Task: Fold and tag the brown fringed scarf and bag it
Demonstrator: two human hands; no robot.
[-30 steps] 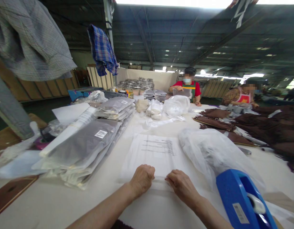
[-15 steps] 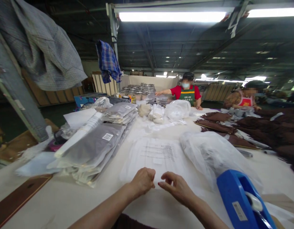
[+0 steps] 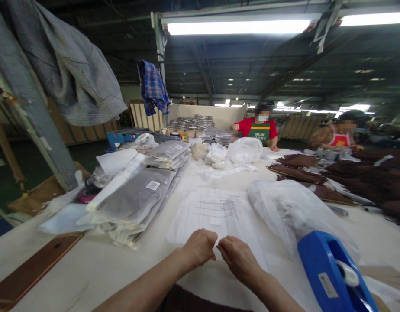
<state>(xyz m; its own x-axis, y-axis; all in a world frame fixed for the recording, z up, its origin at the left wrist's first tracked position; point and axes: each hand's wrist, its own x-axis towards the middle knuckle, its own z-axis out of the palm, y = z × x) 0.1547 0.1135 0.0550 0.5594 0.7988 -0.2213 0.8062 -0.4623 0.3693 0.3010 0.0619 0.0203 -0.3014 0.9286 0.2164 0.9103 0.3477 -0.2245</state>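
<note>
My left hand [image 3: 200,248] is closed, thumb and fingers pressed together, above the near edge of a flat pile of translucent plastic bags [image 3: 190,216] with printed lines. Close beside it, my right hand [image 3: 237,255] is curled in a pinch, its fingertips almost meeting the left hand. Whatever lies between the fingers is too small or hidden to make out. Just right of the pile is a crumpled translucent plastic bag [image 3: 281,208]. A blue tape dispenser [image 3: 326,264] stands near my right forearm.
At left are stacked packed garments in frosted bags [image 3: 131,195] with barcode labels, and a brown board [image 3: 34,268]. Brown fabric pieces [image 3: 356,173] pile up at right. Across the white table [image 3: 122,281] are two people, one in a green apron [image 3: 260,132]. A metal post [image 3: 40,112] rises at left.
My right hand has closed from a loose curl into a pinch and come nearer my left. The view has turned slightly left. The co-worker's outstretched arm has drawn back.
</note>
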